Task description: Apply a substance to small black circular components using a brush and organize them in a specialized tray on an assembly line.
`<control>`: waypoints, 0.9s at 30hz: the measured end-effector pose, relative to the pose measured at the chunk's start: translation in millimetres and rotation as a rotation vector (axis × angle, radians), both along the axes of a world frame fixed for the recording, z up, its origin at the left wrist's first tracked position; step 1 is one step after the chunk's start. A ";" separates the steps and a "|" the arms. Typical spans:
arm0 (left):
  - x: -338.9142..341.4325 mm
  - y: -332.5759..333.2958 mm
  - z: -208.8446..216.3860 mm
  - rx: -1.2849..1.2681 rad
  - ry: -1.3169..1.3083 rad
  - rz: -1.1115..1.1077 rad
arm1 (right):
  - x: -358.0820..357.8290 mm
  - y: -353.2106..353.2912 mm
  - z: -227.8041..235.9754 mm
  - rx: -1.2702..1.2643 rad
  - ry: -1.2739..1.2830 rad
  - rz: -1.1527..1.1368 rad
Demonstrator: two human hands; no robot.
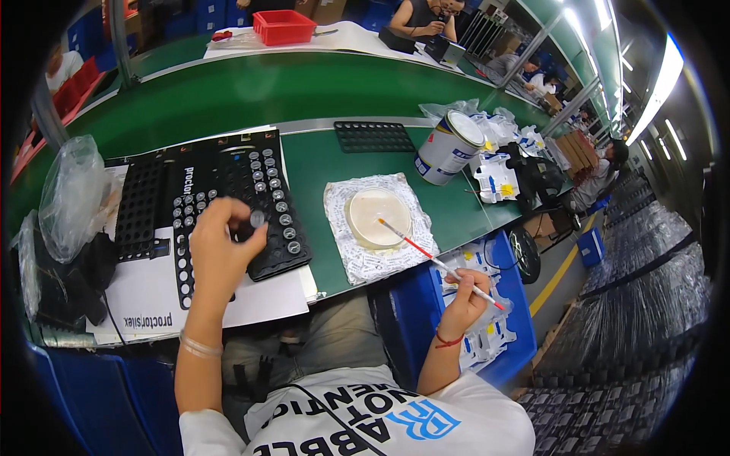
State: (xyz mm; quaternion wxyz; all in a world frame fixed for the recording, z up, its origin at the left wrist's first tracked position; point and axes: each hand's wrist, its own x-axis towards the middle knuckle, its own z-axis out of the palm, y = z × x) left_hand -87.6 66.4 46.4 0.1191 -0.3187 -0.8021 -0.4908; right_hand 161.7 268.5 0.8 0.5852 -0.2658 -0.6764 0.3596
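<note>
My left hand [220,242] is over a black tray [280,254] of small round metallic and clear pieces. Thumb and fingers pinch one small round clear piece [257,219]; its exact kind is hard to make out. In my right hand [465,298] is a thin paintbrush [437,264] with a white and red handle. Its orange bristles point left, at the pale contents of a round white dish [352,213]; whether they touch cannot be told. The dish sits on crumpled printed paper [357,266]. More round pieces stand in rows left of my left hand.
A white and blue paint can [449,148] stands beyond the dish, near an empty black tray [372,137]. White plastic parts [498,178] lie right of it. Below the table's right edge is a blue bin [517,334]. Clear plastic bags [72,182] sit at the left.
</note>
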 end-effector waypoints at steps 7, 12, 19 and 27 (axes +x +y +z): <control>59.1 -35.9 -29.3 0.170 -0.311 -0.167 | -7.7 -1.0 1.3 0.049 -0.082 0.078; 95.4 -45.1 -58.1 0.356 -0.757 -0.277 | -13.4 3.4 3.3 0.024 0.038 0.048; 93.9 -57.3 -56.4 0.455 -0.921 -0.249 | -9.7 2.3 0.4 0.017 -0.005 0.057; 87.9 -58.8 -53.5 0.681 -1.125 -0.266 | -15.3 -14.5 5.1 -0.269 0.485 0.544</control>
